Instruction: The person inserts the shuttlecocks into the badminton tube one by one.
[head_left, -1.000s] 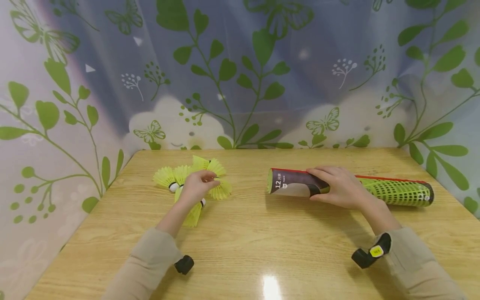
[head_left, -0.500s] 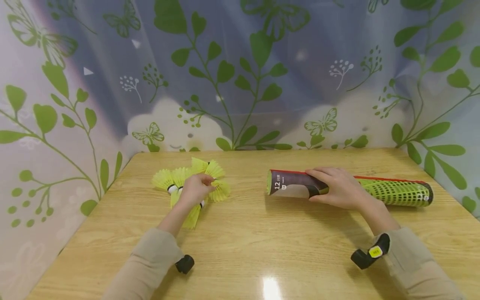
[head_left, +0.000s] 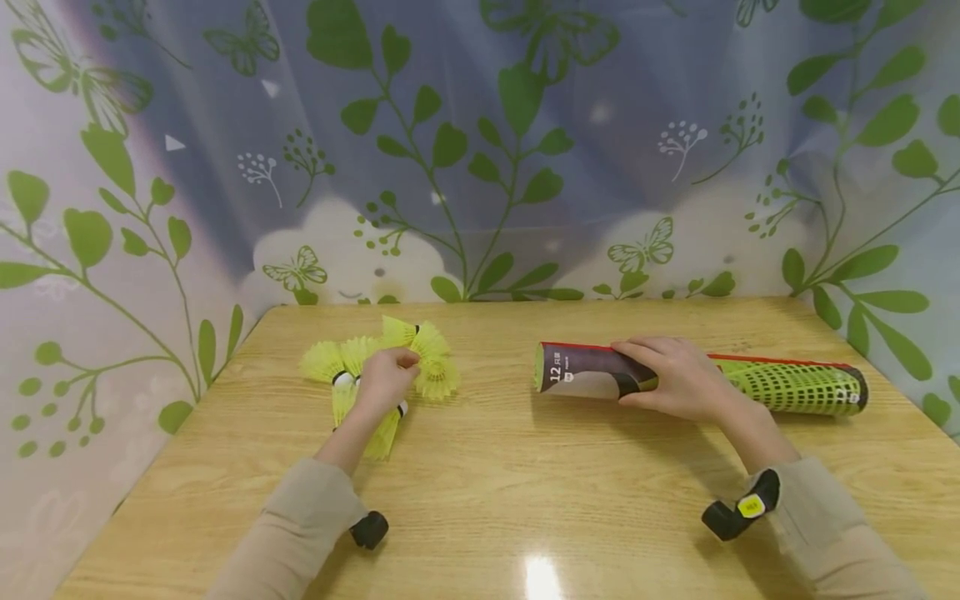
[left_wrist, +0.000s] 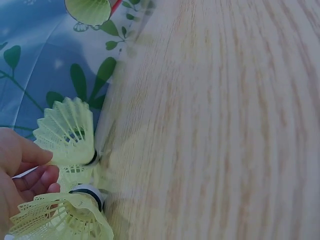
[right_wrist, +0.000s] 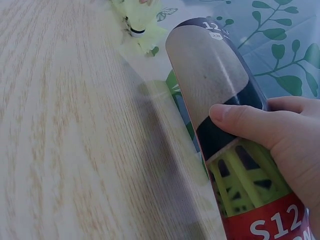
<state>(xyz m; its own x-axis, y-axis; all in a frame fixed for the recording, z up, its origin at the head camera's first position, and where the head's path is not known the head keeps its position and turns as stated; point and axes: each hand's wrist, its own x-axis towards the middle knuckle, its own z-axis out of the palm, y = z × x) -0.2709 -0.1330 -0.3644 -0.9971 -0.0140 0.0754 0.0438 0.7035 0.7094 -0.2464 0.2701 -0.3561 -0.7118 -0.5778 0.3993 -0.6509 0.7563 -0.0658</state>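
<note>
My left hand (head_left: pixel 386 382) is over a cluster of yellow shuttlecocks with white corks at the table's left. In the left wrist view, its thumb and forefinger pinch the skirt edge of a yellow shuttlecock (left_wrist: pixel 70 132); another shuttlecock (left_wrist: pixel 75 217) lies just below the fingers. Part of the pile is hidden under the hand. My right hand (head_left: pixel 686 379) grips a long shuttlecock tube (head_left: pixel 798 385) round its middle, thumb on the near side. The tube lies sideways, its round end with a yellow-green inside facing the shuttlecocks. Its dark and grey label shows "12".
The wooden table (head_left: pixel 480 467) runs back to a curtain (head_left: pixel 480 167) printed with leaves and butterflies. A black wrist camera (head_left: pixel 369 529) hangs by the left sleeve, and another wrist camera (head_left: pixel 731 515) is strapped at the right sleeve.
My left hand has shifted slightly left and its fingers have closed together; the shuttlecocks beside it have shifted and turned a little. The right hand and tube stay nearly still.
</note>
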